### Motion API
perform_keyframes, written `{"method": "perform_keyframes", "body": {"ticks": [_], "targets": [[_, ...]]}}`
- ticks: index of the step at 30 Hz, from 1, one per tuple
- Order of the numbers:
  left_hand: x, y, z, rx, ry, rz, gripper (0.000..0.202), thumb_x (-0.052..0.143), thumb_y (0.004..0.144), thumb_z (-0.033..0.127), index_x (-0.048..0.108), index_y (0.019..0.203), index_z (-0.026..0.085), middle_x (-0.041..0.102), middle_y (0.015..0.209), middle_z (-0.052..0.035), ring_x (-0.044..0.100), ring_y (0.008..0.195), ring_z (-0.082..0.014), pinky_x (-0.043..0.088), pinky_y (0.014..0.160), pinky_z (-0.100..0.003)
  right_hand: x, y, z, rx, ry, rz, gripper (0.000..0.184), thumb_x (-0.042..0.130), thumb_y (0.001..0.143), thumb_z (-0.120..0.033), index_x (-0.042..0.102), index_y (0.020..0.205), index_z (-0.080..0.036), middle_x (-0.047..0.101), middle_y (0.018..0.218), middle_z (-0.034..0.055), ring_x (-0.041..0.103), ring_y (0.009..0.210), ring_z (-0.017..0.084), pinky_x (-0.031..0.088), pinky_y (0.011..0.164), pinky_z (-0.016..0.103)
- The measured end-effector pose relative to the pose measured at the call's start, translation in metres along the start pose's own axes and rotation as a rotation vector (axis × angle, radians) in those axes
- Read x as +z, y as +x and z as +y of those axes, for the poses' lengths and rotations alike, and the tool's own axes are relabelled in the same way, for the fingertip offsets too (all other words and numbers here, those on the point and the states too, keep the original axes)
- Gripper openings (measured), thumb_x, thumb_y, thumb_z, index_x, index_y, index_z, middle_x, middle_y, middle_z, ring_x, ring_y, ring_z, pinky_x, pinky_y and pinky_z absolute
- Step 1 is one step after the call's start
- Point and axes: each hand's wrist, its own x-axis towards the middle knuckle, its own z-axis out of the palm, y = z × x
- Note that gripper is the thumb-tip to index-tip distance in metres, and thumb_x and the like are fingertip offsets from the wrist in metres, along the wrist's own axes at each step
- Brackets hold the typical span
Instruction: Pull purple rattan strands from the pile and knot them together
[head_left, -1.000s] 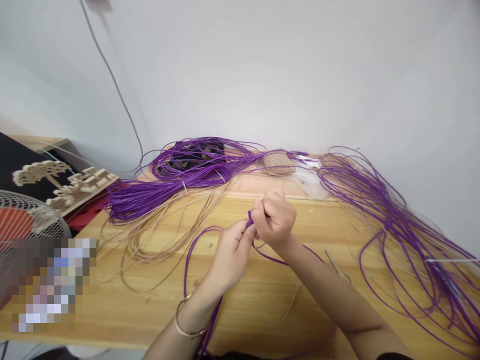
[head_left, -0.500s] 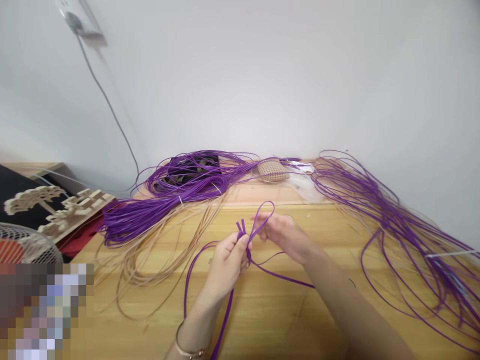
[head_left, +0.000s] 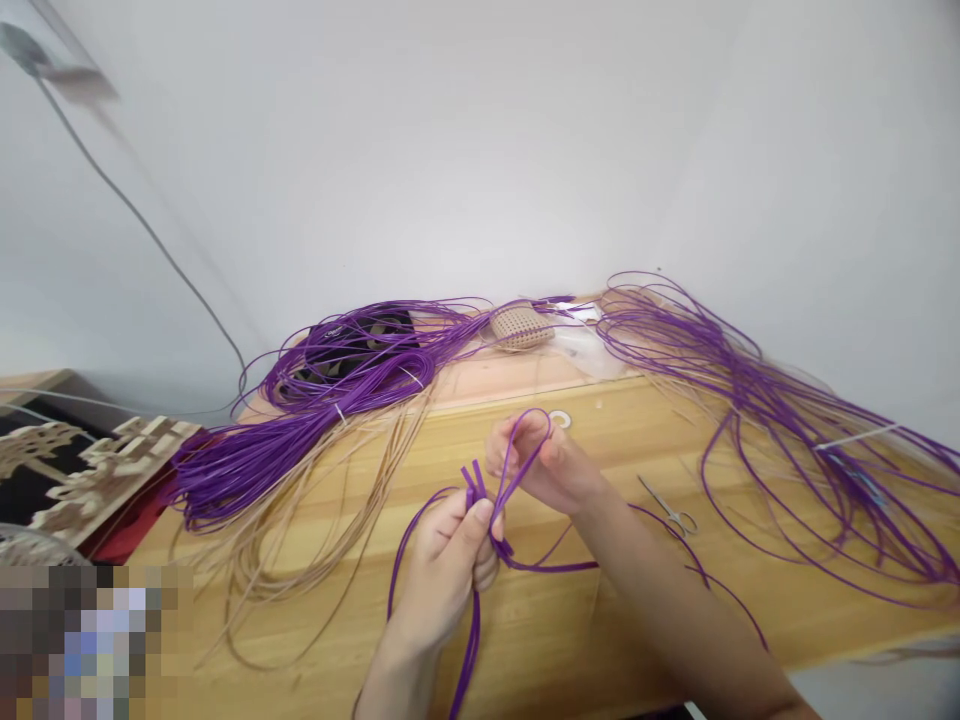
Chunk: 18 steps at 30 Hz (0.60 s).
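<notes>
My left hand [head_left: 454,545] is closed, its thumb and fingers pinching several purple cords at a small gathered knot. Short cut ends [head_left: 474,478] stick up above the thumb, and a purple loop [head_left: 534,412] rises beside it. Long purple tails hang below the fist and run right under my other forearm. My right hand [head_left: 551,475] is just behind the loop, its fingers loosely curved and apart; no firm grip on the loop shows. Small scissors [head_left: 671,510] lie on the wooden table [head_left: 555,640] to the right of my right forearm.
Purple cord bundles lie at left [head_left: 247,455] and right [head_left: 757,400], with beige cords [head_left: 300,560] in front of the left one. A woven beige piece [head_left: 521,328], a plastic bag [head_left: 592,352] and a white ring [head_left: 559,420] sit toward the wall [head_left: 480,150]. Wooden cutouts [head_left: 120,465] stand left.
My view has shifted to the right, and the scissors now show. My right hand has moved in behind the purple loop. My left hand keeps its pinch on the cords.
</notes>
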Motion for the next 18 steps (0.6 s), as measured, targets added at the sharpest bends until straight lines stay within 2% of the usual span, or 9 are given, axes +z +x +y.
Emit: {"method": "perform_keyframes", "body": {"ticks": [4,10,15,18], "targets": [[0.002,-0.001,-0.001,0.002,-0.037,-0.055,0.045,0.064,0.072,0.055,0.043,0.063,0.017,0.019,0.040,0.0122,0.011,0.033,-0.0007,0.013,0.035,-0.016,0.008,0.000,0.002,0.001,0.121,0.012,0.043,0.084,0.051,-0.045,0.057,0.073,-0.019,0.049,0.071,-0.0025,0.044,0.061,0.008,0.037,0.056,0.022],[0.002,-0.003,-0.004,0.028,-0.044,-0.043,0.045,0.065,0.073,0.054,0.043,0.062,0.017,0.020,0.040,0.0120,0.012,0.033,-0.0008,0.014,0.035,-0.016,0.023,-0.001,0.007,-0.023,0.210,-0.010,0.042,0.079,0.059,-0.047,0.048,0.069,-0.021,0.029,0.060,-0.0047,0.030,0.055,0.008,0.036,0.055,0.023],[0.003,-0.002,-0.004,0.052,-0.062,-0.058,0.043,0.064,0.075,0.053,0.043,0.063,0.016,0.019,0.040,0.0118,0.012,0.033,-0.0007,0.014,0.035,-0.015,0.036,-0.001,0.009,-0.080,0.145,0.104,0.041,0.074,0.063,-0.054,0.050,0.070,-0.022,0.022,0.059,-0.0045,0.027,0.054,0.009,0.036,0.053,0.022],[0.003,-0.001,-0.005,0.078,-0.068,-0.085,0.042,0.062,0.077,0.051,0.044,0.064,0.016,0.019,0.041,0.0117,0.013,0.034,-0.0006,0.014,0.035,-0.015,0.040,-0.002,0.010,-0.094,0.208,0.137,0.036,0.074,0.065,-0.050,0.053,0.070,-0.021,0.025,0.059,-0.0046,0.029,0.053,0.008,0.036,0.052,0.021]]}}
